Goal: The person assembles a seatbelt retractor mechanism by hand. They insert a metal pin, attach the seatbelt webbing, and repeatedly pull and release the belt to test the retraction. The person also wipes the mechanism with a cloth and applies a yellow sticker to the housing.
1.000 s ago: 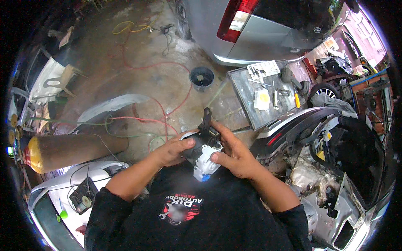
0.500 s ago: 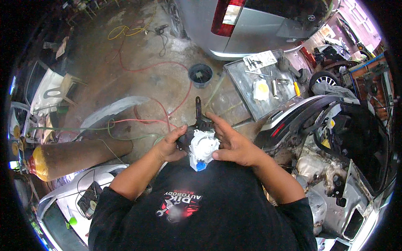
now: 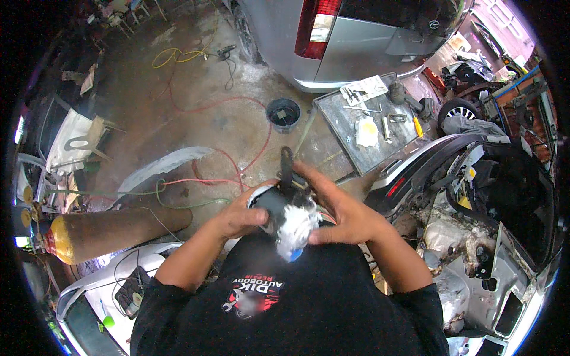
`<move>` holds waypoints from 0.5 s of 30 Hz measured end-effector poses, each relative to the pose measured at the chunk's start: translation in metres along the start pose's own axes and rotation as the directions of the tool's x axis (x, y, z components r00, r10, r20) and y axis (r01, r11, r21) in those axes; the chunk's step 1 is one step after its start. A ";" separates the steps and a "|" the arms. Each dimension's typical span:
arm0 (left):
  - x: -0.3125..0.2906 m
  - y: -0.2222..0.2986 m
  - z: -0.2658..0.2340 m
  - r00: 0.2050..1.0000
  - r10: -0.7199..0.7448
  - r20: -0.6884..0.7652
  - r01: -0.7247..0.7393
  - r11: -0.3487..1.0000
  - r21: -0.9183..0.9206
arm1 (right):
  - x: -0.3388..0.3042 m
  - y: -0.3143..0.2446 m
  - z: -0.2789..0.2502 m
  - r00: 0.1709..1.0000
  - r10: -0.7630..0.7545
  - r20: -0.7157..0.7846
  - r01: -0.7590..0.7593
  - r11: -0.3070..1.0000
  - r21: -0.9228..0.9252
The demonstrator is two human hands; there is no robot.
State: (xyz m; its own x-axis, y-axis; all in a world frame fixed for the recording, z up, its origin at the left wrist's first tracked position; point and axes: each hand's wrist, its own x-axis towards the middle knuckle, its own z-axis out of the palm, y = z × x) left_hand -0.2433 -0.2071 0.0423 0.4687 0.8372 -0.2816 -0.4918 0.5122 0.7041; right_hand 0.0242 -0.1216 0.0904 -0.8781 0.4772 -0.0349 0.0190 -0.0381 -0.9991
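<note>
While the black-and-white part (image 3: 297,224) is held before the black shirt (image 3: 338,291), gripped by the left hand (image 3: 238,215) at nine o'clock and the right hand (image 3: 347,215) at three, its blurred details cannot surely be told.

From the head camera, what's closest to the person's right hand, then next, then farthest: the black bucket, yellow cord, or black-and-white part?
1. Black-and-white part: touching the right hand.
2. Black bucket: on the floor ahead.
3. Yellow cord: on the floor, farther ahead and left.
</note>
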 end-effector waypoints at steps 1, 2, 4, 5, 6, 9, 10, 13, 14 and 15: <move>0.001 0.005 -0.004 0.997 0.000 0.079 -0.007 0.996 0.091 | 0.000 -0.002 -0.004 0.999 -0.019 0.034 0.025 0.981 -0.192; 0.004 0.010 -0.005 0.992 -0.031 0.126 0.007 0.982 0.188 | 0.000 -0.004 -0.007 0.997 -0.030 0.070 0.055 0.925 -0.376; 0.011 0.023 -0.008 0.981 -0.088 0.172 0.028 0.946 0.323 | 0.006 -0.008 -0.015 0.988 -0.041 0.151 0.107 0.881 -0.460; 0.013 0.032 -0.011 0.979 -0.109 0.171 0.040 0.931 0.362 | 0.008 -0.013 -0.024 0.980 0.019 0.198 0.069 0.901 -0.429; 0.015 0.040 -0.013 0.977 -0.130 0.170 0.052 0.915 0.399 | 0.006 -0.018 -0.037 0.966 0.076 0.246 0.029 0.917 -0.398; 0.019 0.056 -0.018 0.968 -0.195 0.160 0.082 0.843 0.531 | 0.004 -0.020 -0.056 0.960 0.126 0.251 -0.010 0.909 -0.417; 0.020 0.059 -0.018 0.960 -0.227 0.166 0.094 0.816 0.571 | 0.006 -0.018 -0.060 0.948 0.199 0.249 -0.073 0.897 -0.437; 0.019 0.067 -0.015 0.931 -0.324 0.169 0.129 0.724 0.678 | 0.007 -0.011 -0.055 0.965 0.189 0.184 -0.116 0.931 -0.347; 0.018 0.073 -0.010 0.911 -0.375 0.172 0.166 0.714 0.681 | 0.008 -0.018 -0.052 0.950 0.266 0.165 -0.200 0.921 -0.335; 0.019 0.080 -0.007 0.904 -0.389 0.177 0.154 0.683 0.714 | 0.009 -0.024 -0.050 0.928 0.342 0.147 -0.282 0.904 -0.322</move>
State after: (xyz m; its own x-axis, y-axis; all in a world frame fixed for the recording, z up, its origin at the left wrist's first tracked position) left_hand -0.2795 -0.1489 0.0889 0.7447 0.5240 -0.4133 0.2607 0.3416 0.9030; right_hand 0.0397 -0.0729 0.1131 -0.8787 0.3009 -0.3706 0.4189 0.1139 -0.9009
